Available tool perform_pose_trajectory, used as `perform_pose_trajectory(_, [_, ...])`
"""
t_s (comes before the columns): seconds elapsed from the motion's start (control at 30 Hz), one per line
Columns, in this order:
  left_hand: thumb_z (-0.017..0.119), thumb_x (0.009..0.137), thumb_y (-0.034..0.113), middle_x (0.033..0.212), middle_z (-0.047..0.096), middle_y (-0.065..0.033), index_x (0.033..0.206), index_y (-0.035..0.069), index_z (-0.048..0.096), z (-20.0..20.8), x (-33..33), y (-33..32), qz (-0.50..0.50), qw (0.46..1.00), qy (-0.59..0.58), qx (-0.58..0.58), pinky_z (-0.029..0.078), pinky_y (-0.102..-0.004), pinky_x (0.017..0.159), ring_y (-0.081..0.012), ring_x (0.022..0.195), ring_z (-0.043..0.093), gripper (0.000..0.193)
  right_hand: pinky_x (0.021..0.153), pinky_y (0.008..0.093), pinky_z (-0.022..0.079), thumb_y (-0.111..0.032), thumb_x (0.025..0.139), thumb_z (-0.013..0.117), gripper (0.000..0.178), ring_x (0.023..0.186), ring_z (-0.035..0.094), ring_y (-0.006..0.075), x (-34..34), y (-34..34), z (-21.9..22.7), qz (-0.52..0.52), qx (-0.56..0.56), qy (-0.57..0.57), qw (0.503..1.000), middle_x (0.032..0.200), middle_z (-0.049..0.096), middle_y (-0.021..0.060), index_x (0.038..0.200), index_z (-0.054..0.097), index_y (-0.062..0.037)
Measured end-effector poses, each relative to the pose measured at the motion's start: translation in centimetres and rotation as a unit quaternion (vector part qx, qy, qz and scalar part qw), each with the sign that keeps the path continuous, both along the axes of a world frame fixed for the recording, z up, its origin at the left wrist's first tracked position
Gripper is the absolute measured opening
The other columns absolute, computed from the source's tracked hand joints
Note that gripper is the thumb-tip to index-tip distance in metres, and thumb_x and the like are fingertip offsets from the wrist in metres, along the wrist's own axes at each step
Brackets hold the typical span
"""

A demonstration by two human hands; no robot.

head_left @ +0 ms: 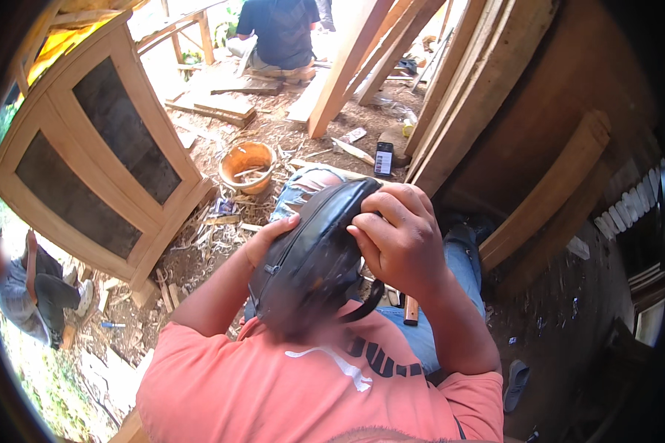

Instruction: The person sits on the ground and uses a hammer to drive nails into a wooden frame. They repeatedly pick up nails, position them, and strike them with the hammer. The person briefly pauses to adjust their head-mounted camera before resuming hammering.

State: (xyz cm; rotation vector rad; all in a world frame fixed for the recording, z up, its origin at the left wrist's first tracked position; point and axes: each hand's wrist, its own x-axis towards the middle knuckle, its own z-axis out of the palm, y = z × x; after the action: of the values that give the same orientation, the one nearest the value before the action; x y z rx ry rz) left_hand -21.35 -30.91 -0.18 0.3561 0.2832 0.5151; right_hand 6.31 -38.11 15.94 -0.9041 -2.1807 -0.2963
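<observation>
A black zippered bag [314, 255] is held up against my chest, its lower end blurred. My left hand [270, 238] grips its left side, thumb lying near the zip. On the upper right edge, my right hand [400, 232] is closed with bent fingers pinching the bag's rim. A dark strap loop [368, 304] hangs at the bag's right side. Below my right hand, a wooden tool handle [411, 310] shows beside my jeans; the rest of that tool is hidden.
An orange bucket [248, 168] stands among wood shavings, with a phone [383, 159] on the ground farther right. A panelled wooden door [100, 148] leans at left, and timber planks [480, 88] rise at right. One person [277, 33] sits ahead, another [29, 288] at left.
</observation>
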Motion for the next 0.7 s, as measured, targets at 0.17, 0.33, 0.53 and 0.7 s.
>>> perform_pose_trajectory(0.17, [0.061,0.107,0.052,0.119,0.078,-0.0159,0.136,0.003,0.067,4.3,-1.0,2.6,-0.024,0.987,0.148,0.062,0.065,-0.0366,0.084,-0.0191,0.099,0.078,0.058,0.1,0.0457,0.051,-0.026,0.075,0.091,0.048,0.109,0.067,0.0296,-0.4,-0.4,0.2,-0.038,-0.056,-0.053,0.996,0.107,0.073,0.0078,0.117,0.077,-0.0073])
perform_pose_trajectory(0.33, [0.041,0.111,0.065,0.118,0.075,-0.0153,0.136,0.0,0.066,9.6,-1.4,6.4,-0.111,0.72,0.57,0.38,0.063,-0.0347,0.087,-0.0207,0.099,0.075,0.074,0.099,0.0439,0.049,-0.029,0.074,0.091,0.057,0.105,0.066,0.0272,-2.2,-0.5,1.0,-0.062,-0.093,-0.069,0.991,0.098,0.075,0.0052,0.124,0.074,-0.006])
perform_pose_trajectory(0.53, [0.07,0.102,0.036,0.119,0.073,-0.0163,0.141,0.002,0.059,17.6,-2.1,-2.3,0.192,0.563,0.519,0.613,0.058,-0.04,0.096,-0.0271,0.111,0.073,0.052,0.088,0.0401,0.049,-0.026,0.083,0.082,0.035,0.094,0.065,0.0228,-5.1,0.0,0.5,-0.081,-0.045,-0.103,0.99,0.076,0.069,0.0022,0.114,0.08,-0.0094])
perform_pose_trajectory(0.7, [0.075,0.087,0.002,0.121,0.074,-0.0178,0.141,0.007,0.059,17.1,-1.4,-5.6,0.095,0.483,0.555,0.671,0.057,-0.0433,0.097,-0.033,0.12,0.072,0.057,0.075,0.0425,0.052,-0.022,0.085,0.074,0.012,0.083,0.066,0.0242,-5.6,1.2,-0.2,-0.126,-0.025,-0.152,0.98,0.066,0.067,0.0036,0.081,0.08,-0.0117])
